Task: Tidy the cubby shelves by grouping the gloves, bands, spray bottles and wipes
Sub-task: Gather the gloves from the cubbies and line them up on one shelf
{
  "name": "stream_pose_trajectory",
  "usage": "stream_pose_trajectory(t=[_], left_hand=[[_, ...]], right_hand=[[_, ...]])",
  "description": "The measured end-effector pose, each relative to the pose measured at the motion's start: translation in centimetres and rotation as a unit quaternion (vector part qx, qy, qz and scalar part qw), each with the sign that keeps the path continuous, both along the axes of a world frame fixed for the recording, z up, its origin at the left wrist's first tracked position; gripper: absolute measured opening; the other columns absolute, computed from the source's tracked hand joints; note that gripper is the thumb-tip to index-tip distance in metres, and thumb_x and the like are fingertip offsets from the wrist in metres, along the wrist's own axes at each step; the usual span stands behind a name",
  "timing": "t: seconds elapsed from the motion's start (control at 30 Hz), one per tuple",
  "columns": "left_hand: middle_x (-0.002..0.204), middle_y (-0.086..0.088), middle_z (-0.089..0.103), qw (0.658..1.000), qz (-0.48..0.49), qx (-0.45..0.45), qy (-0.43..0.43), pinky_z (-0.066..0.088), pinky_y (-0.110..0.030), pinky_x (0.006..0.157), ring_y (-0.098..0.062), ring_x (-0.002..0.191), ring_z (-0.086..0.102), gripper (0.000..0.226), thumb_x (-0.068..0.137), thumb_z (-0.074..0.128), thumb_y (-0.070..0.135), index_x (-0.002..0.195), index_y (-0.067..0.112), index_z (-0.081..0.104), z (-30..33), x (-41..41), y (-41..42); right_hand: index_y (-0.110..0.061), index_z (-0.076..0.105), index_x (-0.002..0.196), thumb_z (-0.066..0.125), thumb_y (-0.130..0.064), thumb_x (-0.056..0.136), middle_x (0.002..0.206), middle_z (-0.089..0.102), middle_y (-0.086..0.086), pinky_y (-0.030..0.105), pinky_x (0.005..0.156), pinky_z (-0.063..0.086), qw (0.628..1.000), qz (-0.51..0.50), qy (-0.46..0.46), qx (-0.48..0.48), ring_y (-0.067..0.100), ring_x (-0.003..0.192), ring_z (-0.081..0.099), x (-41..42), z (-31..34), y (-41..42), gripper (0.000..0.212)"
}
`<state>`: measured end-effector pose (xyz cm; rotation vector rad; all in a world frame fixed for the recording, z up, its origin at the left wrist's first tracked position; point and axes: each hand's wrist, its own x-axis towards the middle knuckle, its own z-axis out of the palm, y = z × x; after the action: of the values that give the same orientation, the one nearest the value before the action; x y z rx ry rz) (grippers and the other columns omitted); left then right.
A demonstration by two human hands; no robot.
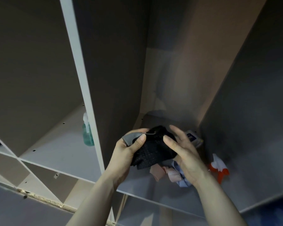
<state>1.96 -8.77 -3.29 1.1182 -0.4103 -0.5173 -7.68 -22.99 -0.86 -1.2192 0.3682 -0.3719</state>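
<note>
Holding: left hand [126, 152] grips a black glove [153, 149], thumb curled over its grey tab at the near-left corner; fingers behind the fabric are hidden.
Right hand [185, 154]: thumb presses the right edge of the black glove, fingers spread and loosely bent above it; whether they close on the fabric cannot be told.
Glove material: dark knit or mesh with fine pale dots, crumpled and folded, soft in outline; held in the air over the floor of the right cubby [153, 190].
Hidden items: pile of bands [160, 173] beneath the hands, pinkish strips and a pale blue piece, largely covered by the right wrist; count cannot be made out.
Wipes pack [193, 137]: dark label, flat soft pack, far right corner of the cubby, mostly behind the right fingers.
Spray bottle [219, 168]: white body, orange trigger head, lying on its side near the right wall; blurred.
Green bottle [87, 132]: translucent teal, white pump top, upright in the left cubby, half cut off by the white divider [82, 79].
Shelving: smooth grey-beige panels, flat edges, small peg holes in the left floor.
</note>
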Motion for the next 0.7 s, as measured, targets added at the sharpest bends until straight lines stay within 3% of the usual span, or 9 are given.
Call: stream_pose_trajectory(t=[0.1,0.2,0.27,0.37,0.4,0.47,0.53,0.63,0.7], left_hand=[[0.106,-0.017,0.071,1.000,-0.004,0.017,0.006,0.050,-0.045,0.094,-0.029,0.100,0.066,0.025,0.076,0.071,0.025,0.098,0.012,0.074,-0.1,0.2,0.3],[0.100,-0.021,0.072,0.999,0.026,0.032,0.014,0.050,-0.046,0.091,-0.033,0.093,0.066,0.026,0.074,0.073,0.027,0.094,0.009,0.074,-0.3,0.2,0.5],[0.100,-0.022,0.072,0.998,0.030,0.034,0.053,0.049,-0.047,0.091,-0.033,0.092,0.066,0.034,0.075,0.073,0.035,0.095,0.008,0.074,-0.1,0.4,0.7],[0.102,-0.010,0.074,0.993,-0.002,0.084,0.084,0.054,-0.040,0.088,-0.025,0.094,0.071,0.057,0.065,0.075,0.062,0.102,0.019,0.073,0.5,0.8,1.0],[0.102,-0.010,0.074,0.992,-0.009,0.097,0.081,0.055,-0.038,0.086,-0.024,0.093,0.072,0.058,0.062,0.079,0.059,0.103,0.020,0.072,0.6,0.9,1.0],[0.102,-0.015,0.073,0.993,0.004,0.094,0.065,0.057,-0.038,0.084,-0.027,0.091,0.072,0.052,0.060,0.087,0.033,0.106,0.017,0.069,0.8,0.8,0.9],[0.100,-0.016,0.073,0.996,0.024,0.071,0.052,0.058,-0.037,0.083,-0.028,0.089,0.071,0.051,0.060,0.082,0.014,0.109,0.014,0.067,1.1,0.9,0.8],[0.091,-0.010,0.074,0.998,0.023,0.059,0.012,0.059,-0.027,0.072,-0.021,0.083,0.071,0.051,0.065,0.079,0.004,0.113,0.016,0.065,1.3,1.1,0.8],[0.091,-0.009,0.074,0.996,0.018,0.079,-0.026,0.058,-0.024,0.069,-0.019,0.081,0.071,0.053,0.066,0.081,0.003,0.114,0.020,0.065,1.4,1.2,0.8]], right_hand=[[-0.013,0.060,0.126,0.072,-0.015,0.070,0.117,0.069,0.012,0.029,0.072,0.058,0.998,0.015,-0.003,0.068,0.023,0.103,0.069,0.3,0.1,-0.5,0.058],[-0.013,0.065,0.113,0.060,0.009,0.077,0.099,0.074,0.009,0.027,0.062,0.057,0.999,-0.020,-0.025,0.044,0.019,0.085,0.072,0.5,0.1,-0.8,0.042],[-0.012,0.063,0.113,0.051,0.018,0.082,0.101,0.074,0.008,0.026,0.065,0.057,0.999,-0.012,-0.042,0.027,0.018,0.088,0.072,0.4,0.0,-0.9,0.045],[-0.010,0.061,0.116,0.047,0.023,0.081,0.115,0.070,0.009,0.024,0.074,0.056,0.999,0.016,-0.046,-0.019,0.020,0.103,0.068,0.2,0.1,-0.8,0.050],[-0.009,0.060,0.119,0.046,0.023,0.081,0.117,0.070,0.009,0.023,0.075,0.056,0.998,0.023,-0.045,-0.024,0.020,0.105,0.068,0.3,0.1,-0.7,0.051],[-0.010,0.058,0.123,0.049,0.021,0.078,0.119,0.069,0.010,0.023,0.076,0.056,0.998,0.042,-0.051,-0.005,0.019,0.107,0.067,0.4,0.2,-0.6,0.055],[-0.012,0.058,0.125,0.060,0.007,0.070,0.119,0.068,0.011,0.027,0.078,0.057,0.996,0.066,-0.049,0.045,0.021,0.107,0.067,0.6,0.1,-0.8,0.058],[-0.013,0.068,0.117,0.074,-0.027,0.067,0.117,0.069,0.017,0.040,0.091,0.054,0.993,0.081,0.035,0.072,0.026,0.107,0.067,0.8,0.2,-1.2,0.053],[-0.011,0.072,0.109,0.079,-0.035,0.064,0.111,0.070,0.019,0.047,0.097,0.050,0.991,0.085,0.099,0.030,0.031,0.106,0.067,1.0,-0.1,-1.4,0.051]])
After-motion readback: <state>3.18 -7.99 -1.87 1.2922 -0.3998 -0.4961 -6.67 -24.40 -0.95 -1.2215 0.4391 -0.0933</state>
